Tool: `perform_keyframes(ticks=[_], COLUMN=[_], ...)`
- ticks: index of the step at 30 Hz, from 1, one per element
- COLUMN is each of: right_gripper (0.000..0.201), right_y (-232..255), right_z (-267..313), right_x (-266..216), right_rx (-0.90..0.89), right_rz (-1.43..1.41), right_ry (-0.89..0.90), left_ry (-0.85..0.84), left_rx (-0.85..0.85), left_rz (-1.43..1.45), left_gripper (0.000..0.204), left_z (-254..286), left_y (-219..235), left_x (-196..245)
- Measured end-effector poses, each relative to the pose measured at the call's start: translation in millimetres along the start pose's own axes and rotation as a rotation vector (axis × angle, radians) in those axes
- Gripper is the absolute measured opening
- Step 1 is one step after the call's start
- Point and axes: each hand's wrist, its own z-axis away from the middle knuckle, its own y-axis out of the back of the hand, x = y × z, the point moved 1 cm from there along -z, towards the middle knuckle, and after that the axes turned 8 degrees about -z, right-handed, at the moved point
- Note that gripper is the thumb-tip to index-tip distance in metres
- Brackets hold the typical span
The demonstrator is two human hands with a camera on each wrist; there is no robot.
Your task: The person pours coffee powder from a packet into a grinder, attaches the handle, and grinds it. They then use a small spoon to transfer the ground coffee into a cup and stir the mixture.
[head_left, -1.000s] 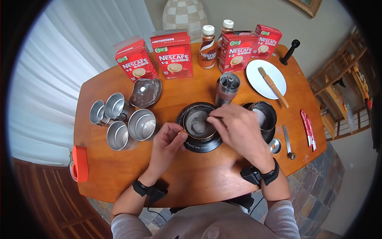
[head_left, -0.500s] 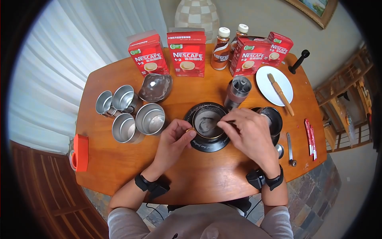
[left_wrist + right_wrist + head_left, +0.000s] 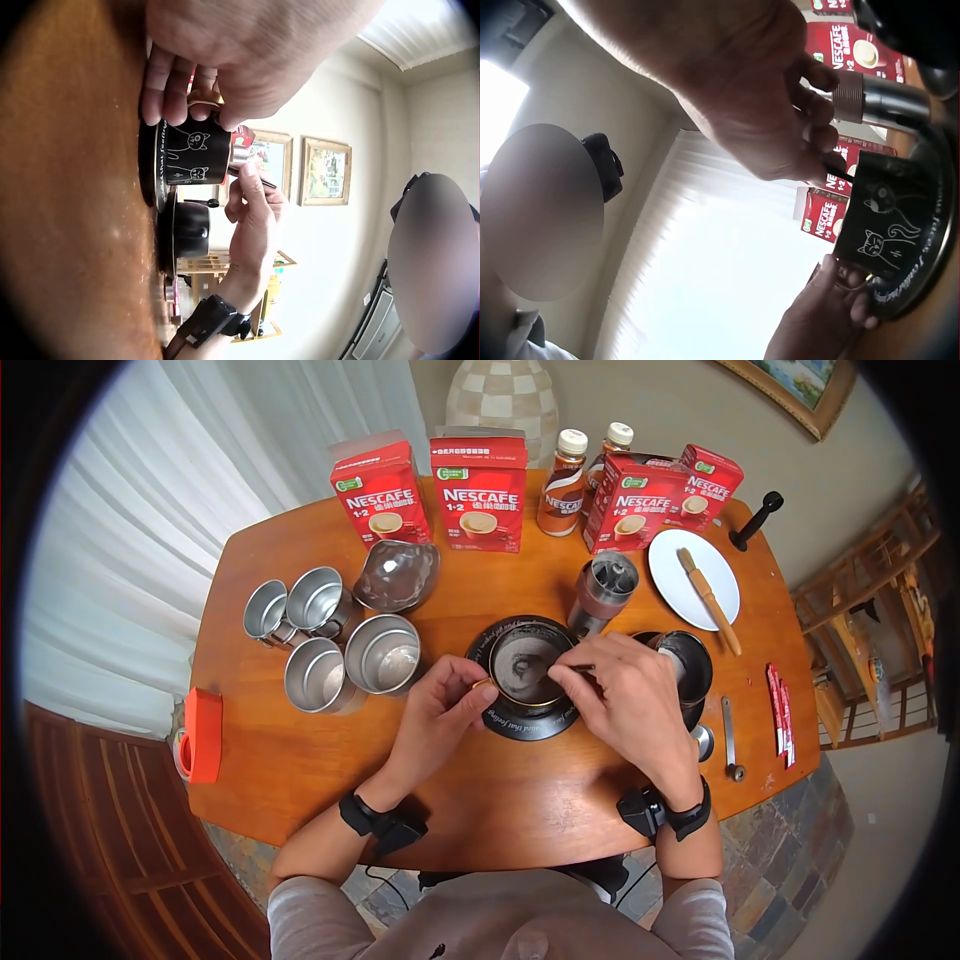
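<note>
A black cup [image 3: 199, 150] with white cat drawings and a gold rim stands on a black lettered saucer [image 3: 520, 727]. My left hand [image 3: 452, 700] pinches its gold handle [image 3: 205, 97] between thumb and fingers. Above the cup's right side, my right hand [image 3: 628, 685] grips a thin dark rod [image 3: 838, 171] that slants down over the rim; its lower end is hidden in the cup. Greyish contents with a dark swirl show inside. A metal grinder [image 3: 604, 592] with a brown band stands just behind. To the right sits a second black cup [image 3: 688, 660], partly covered by my right hand.
Several metal cups [image 3: 384, 655] and a glossy brown dish [image 3: 396, 576] stand left. Red coffee boxes [image 3: 478, 495] and bottles [image 3: 563, 485] line the back. A brush [image 3: 708, 598] lies across a white plate [image 3: 672, 565]; a measuring spoon [image 3: 728, 730] and red sachets [image 3: 780, 715] lie right.
The head view has turned, so the table appears shifted to the right. The swirl in the cup has changed shape as the right hand moved slightly. The left hand stays at the handle.
</note>
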Motion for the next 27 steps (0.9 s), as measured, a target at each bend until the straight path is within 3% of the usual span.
perform_keyframes(ticks=[5, 8, 11, 15, 20, 24, 27], right_gripper=[0.011, 0.011, 0.011, 0.01, 0.013, 0.013, 0.012], right_y=[-2, 3, -11, -2, 7, -12, 2], right_z=[1, 2, 1, -1, 1, -1, -1], right_x=[1, 4, -5, 2, -4, 0, 3], right_rx=[0.04, -0.049, -0.017, 0.061, -0.11, 0.073, 0.074], right_rz=[0.088, -0.031, -0.021, 0.164, -0.049, 0.027, 0.119], right_ry=[-0.002, 0.02, 0.08, 0.06, 0.025, 0.026, -0.025], left_ry=[0.009, -0.004, 0.003, 0.004, -0.001, 0.014, 0.012], left_rx=[-0.015, -0.008, -0.001, -0.015, -0.008, -0.009, -0.006], left_rz=[-0.028, -0.033, -0.008, 0.006, -0.007, 0.002, 0.013], left_gripper=[0.014, 0.014, 0.017, 0.017, 0.017, 0.016, 0.016], left_z=[0, 1, 1, 0, 1, 0, 1], left_y=[1, 0, -3, -2, -2, -3, -2], left_x=[2, 2, 4, 2, 2, 2, 3])
